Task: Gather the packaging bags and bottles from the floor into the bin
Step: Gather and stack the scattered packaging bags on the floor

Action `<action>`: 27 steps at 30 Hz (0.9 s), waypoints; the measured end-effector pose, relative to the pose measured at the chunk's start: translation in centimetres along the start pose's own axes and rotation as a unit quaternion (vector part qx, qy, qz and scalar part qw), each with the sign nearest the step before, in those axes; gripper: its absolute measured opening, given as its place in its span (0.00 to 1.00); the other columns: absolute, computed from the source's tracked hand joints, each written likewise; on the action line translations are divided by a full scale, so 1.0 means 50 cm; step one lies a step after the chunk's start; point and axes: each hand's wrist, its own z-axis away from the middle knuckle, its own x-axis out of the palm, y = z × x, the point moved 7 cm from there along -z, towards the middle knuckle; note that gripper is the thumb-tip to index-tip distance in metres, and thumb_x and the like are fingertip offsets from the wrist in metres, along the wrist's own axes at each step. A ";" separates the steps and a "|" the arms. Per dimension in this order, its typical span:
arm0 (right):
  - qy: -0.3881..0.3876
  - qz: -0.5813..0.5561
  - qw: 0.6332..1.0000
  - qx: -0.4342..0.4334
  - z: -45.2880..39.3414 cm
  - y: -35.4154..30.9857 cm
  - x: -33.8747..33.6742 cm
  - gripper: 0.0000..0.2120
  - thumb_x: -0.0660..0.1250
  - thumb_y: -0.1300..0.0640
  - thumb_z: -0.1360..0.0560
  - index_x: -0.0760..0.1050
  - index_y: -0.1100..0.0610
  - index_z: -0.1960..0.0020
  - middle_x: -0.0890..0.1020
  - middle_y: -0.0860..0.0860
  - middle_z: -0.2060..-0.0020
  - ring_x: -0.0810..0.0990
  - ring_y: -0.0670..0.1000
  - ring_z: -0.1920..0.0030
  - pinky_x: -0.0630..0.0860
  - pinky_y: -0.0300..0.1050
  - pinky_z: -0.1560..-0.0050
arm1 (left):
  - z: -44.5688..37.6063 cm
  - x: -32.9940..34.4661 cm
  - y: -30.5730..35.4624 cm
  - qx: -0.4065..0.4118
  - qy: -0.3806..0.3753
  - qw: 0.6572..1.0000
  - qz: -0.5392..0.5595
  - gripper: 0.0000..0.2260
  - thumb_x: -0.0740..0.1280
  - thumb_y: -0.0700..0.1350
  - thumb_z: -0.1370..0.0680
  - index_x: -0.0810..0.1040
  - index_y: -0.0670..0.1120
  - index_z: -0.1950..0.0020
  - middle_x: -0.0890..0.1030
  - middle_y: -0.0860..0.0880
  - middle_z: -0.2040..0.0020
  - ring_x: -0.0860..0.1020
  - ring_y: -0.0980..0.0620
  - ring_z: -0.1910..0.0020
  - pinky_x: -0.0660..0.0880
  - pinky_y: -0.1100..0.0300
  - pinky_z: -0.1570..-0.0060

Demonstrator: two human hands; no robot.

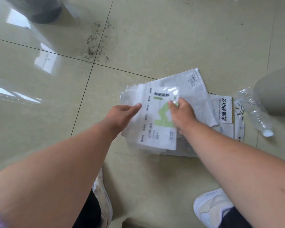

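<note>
Bottle flat, cap twd cam.

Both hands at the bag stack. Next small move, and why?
Probably close the left hand on the top bag at its left edge and lift the stack. The right hand already presses on top; the left fingers only reach the edge. The bottle can follow.

Both bare forearms stretched forward and down, converging. Left hand palm turned inward, fingers extended, fingertips against the left edge of a white bag. Right hand palm-down, fingers curled, thumb and fingers pinching that bag near its top.
</note>
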 end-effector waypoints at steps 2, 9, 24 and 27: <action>-0.030 0.013 0.999 0.012 0.021 0.021 0.049 0.12 0.67 0.48 0.16 0.79 0.56 0.42 0.86 0.54 0.52 0.83 0.54 0.52 0.76 0.41 0.56 | -0.009 0.002 -0.004 0.005 0.003 0.999 -0.036 0.14 0.77 0.46 0.21 0.85 0.46 0.36 0.88 0.48 0.44 0.87 0.45 0.48 0.85 0.50 0.45; 0.169 0.027 0.940 0.296 0.049 0.227 -0.067 0.45 0.77 0.35 0.33 0.69 0.62 0.28 0.77 0.64 0.30 0.82 0.66 0.36 0.80 0.60 0.34 | -0.029 -0.019 -0.024 0.029 0.017 0.996 -0.086 0.42 0.72 0.35 0.20 0.59 0.62 0.13 0.76 0.51 0.26 0.78 0.47 0.34 0.78 0.52 0.37; 0.093 -0.243 0.919 0.297 -0.014 0.190 -0.016 0.08 0.74 0.59 0.21 0.74 0.56 0.54 0.72 0.52 0.68 0.66 0.50 0.73 0.67 0.37 0.77 | -0.043 0.005 -0.027 0.043 -0.004 0.994 -0.103 0.35 0.66 0.34 0.19 0.68 0.61 0.16 0.77 0.50 0.24 0.80 0.45 0.30 0.80 0.46 0.32; 0.108 -0.267 0.926 0.245 -0.016 0.159 -0.038 0.05 0.67 0.61 0.21 0.72 0.56 0.54 0.76 0.59 0.59 0.76 0.55 0.64 0.80 0.51 0.55 | -0.045 0.007 -0.006 0.052 -0.014 0.995 -0.081 0.40 0.66 0.34 0.20 0.62 0.67 0.15 0.76 0.53 0.22 0.80 0.47 0.29 0.80 0.47 0.31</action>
